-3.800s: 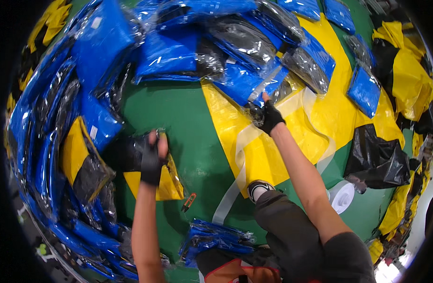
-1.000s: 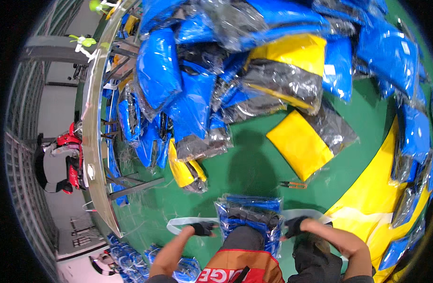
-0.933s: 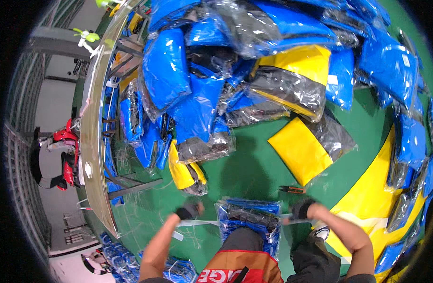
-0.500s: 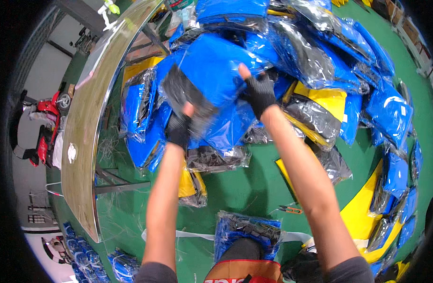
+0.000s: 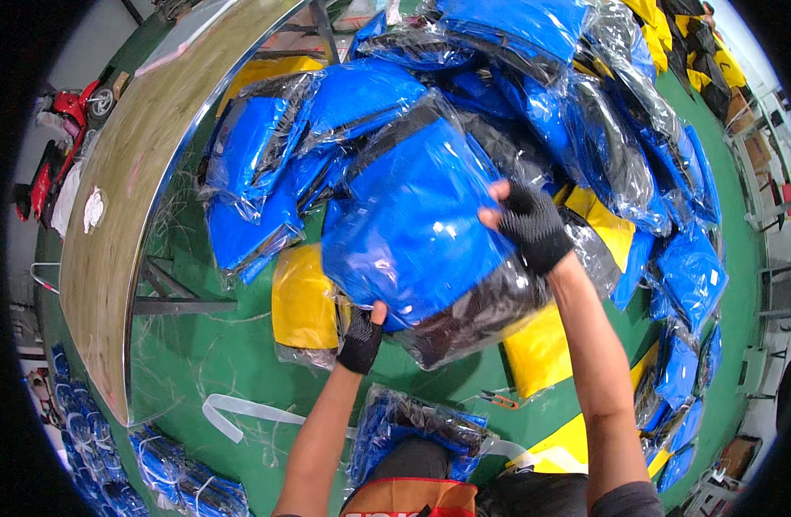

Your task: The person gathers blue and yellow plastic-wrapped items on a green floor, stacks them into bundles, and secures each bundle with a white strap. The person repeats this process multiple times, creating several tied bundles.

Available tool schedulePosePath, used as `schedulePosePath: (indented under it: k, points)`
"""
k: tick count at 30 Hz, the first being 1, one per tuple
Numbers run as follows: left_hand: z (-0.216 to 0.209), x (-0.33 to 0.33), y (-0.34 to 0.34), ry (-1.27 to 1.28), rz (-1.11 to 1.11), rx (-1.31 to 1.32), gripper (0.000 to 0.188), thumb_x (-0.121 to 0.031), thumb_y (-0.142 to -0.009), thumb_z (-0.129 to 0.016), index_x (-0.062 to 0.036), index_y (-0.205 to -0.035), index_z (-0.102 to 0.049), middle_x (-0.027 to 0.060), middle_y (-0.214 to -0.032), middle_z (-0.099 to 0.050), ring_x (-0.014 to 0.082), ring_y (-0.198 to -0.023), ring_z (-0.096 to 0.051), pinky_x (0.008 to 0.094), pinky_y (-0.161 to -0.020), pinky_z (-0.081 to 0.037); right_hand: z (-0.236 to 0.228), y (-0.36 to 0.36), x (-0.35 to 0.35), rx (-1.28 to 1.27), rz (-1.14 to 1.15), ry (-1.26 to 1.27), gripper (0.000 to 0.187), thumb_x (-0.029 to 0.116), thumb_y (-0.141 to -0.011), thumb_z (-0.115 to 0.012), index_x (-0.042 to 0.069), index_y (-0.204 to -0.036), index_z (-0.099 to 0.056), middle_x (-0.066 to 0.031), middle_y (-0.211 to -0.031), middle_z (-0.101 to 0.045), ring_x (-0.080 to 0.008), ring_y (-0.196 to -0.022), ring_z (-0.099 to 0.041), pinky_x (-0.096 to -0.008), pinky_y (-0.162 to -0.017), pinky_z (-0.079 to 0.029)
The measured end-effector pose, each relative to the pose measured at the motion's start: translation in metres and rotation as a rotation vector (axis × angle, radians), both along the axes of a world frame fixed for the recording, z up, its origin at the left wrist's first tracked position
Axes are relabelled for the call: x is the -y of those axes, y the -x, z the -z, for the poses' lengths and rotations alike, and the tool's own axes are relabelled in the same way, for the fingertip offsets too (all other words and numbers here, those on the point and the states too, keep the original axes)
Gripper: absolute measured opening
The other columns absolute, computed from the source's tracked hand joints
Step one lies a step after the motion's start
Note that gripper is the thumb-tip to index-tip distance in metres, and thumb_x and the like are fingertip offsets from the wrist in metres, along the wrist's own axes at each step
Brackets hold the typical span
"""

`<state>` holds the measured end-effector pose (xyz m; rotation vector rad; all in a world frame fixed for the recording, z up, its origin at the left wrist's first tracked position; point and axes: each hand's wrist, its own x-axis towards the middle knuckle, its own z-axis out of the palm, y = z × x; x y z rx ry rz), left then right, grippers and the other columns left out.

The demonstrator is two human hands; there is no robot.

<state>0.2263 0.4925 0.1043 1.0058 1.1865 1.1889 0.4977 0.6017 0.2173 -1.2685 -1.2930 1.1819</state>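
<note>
A folded blue and black piece in a clear plastic bag [image 5: 421, 228] is held between my two hands above the pile. My left hand [image 5: 362, 338], in a black fingerless glove, pinches its near left corner with the thumb on top. At its right edge my right hand [image 5: 530, 226], gloved alike, grips with thumb and fingers; the other fingertips are partly hidden. The bag's black end points toward the near right. Below it on the left lies a yellow bagged piece [image 5: 304, 297], close to my left hand.
More bagged blue pieces [image 5: 509, 30] are heaped at the back and down the right. A long table [image 5: 128, 198] stands on the left. Orange-handled snips [image 5: 500, 399] and a white strap [image 5: 249, 407] lie on the green floor. Tied blue bundles [image 5: 184, 474] sit at the lower left.
The bagged blue piece has come nearer and to the right, and it has turned so its black end faces the near right. Both hands have moved nearer and rightward with it.
</note>
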Motion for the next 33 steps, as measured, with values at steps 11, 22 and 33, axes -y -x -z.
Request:
schedulePosePath:
  k: [11,22,33]
  points:
    - [-0.033,-0.131,-0.019,0.082,-0.042,0.442,0.072,-0.054,-0.084,-0.052,-0.0053,-0.134,-0.036,0.0102,-0.130,-0.046,0.0251,-0.114,-0.048,0.0389,-0.098,-0.039,-0.017,0.018,-0.087,0.622,-0.203,0.283,0.102,0.066,-0.059,-0.069,0.005,-0.135,-0.037,-0.0168,-0.133,-0.044,-0.0291,-0.122,-0.043,-0.0359,-0.101,-0.034]
    - [0.074,0.068,-0.169,0.190,0.551,-0.353,0.091,-0.054,-0.076,-0.063,0.0031,-0.137,-0.027,0.0219,-0.138,-0.034,0.0317,-0.127,-0.034,0.0362,-0.105,-0.027,0.138,-0.140,0.296,-0.176,0.587,0.585,0.078,0.044,-0.073,-0.071,0.002,-0.130,-0.037,-0.0160,-0.118,-0.052,-0.0253,-0.104,-0.053,-0.0371,-0.090,-0.044]
    - [0.112,0.048,-0.184,0.651,0.771,-0.099,0.059,-0.039,-0.089,-0.054,-0.0051,-0.134,-0.036,0.0097,-0.129,-0.046,0.0221,-0.116,-0.045,0.0374,-0.100,-0.036,0.206,-0.151,0.336,-0.268,0.420,0.352,0.103,0.034,-0.062,-0.083,0.004,-0.139,-0.022,-0.0161,-0.134,-0.039,-0.0251,-0.121,-0.041,-0.0391,-0.101,-0.036]
